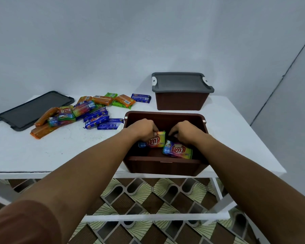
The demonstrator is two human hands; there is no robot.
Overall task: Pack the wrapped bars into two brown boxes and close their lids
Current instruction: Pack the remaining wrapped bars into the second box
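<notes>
An open brown box stands at the table's front edge. Both my hands reach down inside it. My left hand grips a rainbow-wrapped bar held on its edge. My right hand rests its fingers on the top of a second rainbow-wrapped bar leaning against the box's right side. A pile of wrapped bars in orange, green, blue and rainbow wrappers lies on the table left of the box. A second brown box with a grey lid on it stands behind.
A loose grey lid lies flat at the table's far left, partly under the pile. The white table backs onto a pale wall. Patterned floor shows below the front edge.
</notes>
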